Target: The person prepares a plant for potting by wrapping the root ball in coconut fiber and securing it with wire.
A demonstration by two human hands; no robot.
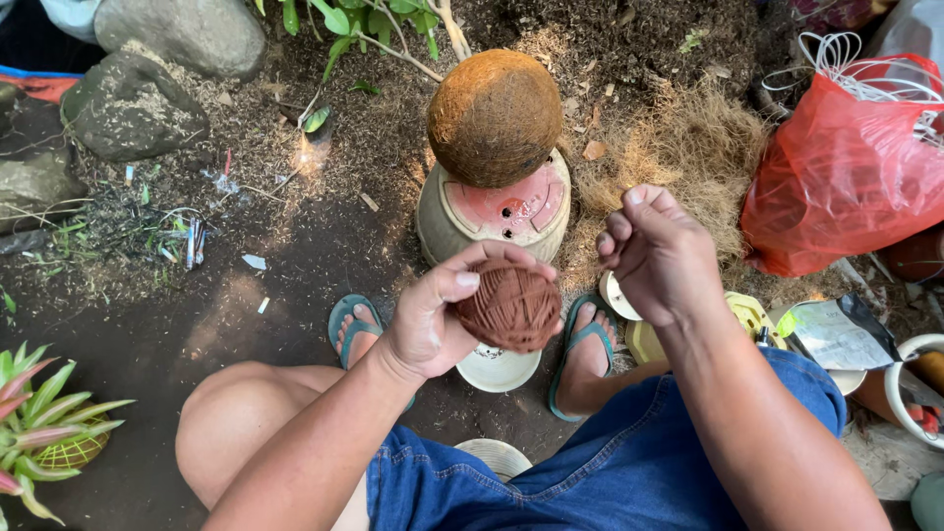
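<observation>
My left hand (pixel 433 315) grips a round ball of reddish-brown twine (pixel 508 307), thumb across its top. My right hand (pixel 657 254) is raised just to the right of the ball, fingers pinched together as if on a thin strand; the strand itself is too fine to see. Beyond the hands a brown coconut shell (pixel 495 116) rests on an upturned cream pot with a red base (pixel 497 211). My feet in teal flip-flops stand either side of a small white bowl (pixel 497 369).
A heap of loose coconut fibre (pixel 688 147) lies right of the pot. A red plastic bag (pixel 846 177) sits at far right. Grey stones (pixel 133 103) are at top left, a striped-leaf plant (pixel 44 423) at lower left. The ground is dark soil.
</observation>
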